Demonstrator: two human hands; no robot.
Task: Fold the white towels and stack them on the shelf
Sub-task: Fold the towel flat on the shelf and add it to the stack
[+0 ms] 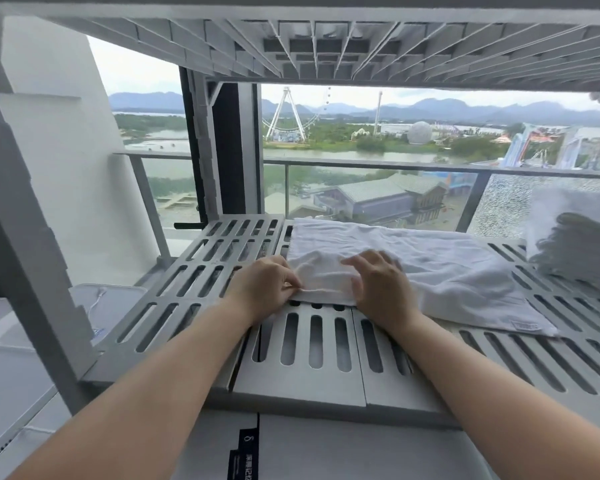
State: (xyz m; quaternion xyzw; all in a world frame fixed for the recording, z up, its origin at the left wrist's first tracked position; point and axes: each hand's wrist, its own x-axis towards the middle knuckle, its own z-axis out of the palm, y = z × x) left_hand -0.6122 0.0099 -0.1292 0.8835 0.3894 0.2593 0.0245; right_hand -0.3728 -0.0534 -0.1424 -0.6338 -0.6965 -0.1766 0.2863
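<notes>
A white towel [430, 268] lies spread across the grey slotted shelf [312, 344], its left end folded over. My left hand [265, 285] pinches the near left corner of that folded end. Just to its right, my right hand [378, 284] rests on top of the towel with fingers spread and slightly bent. A stack of folded white towels [575, 244] stands on the same shelf at the far right.
Another grey shelf level [326, 39] hangs close overhead. The shelf's upright post [32, 258] rises on the left. Behind the shelf are a glass balcony railing [361, 164] and an outdoor view. A white box [361, 448] sits below the shelf's front edge.
</notes>
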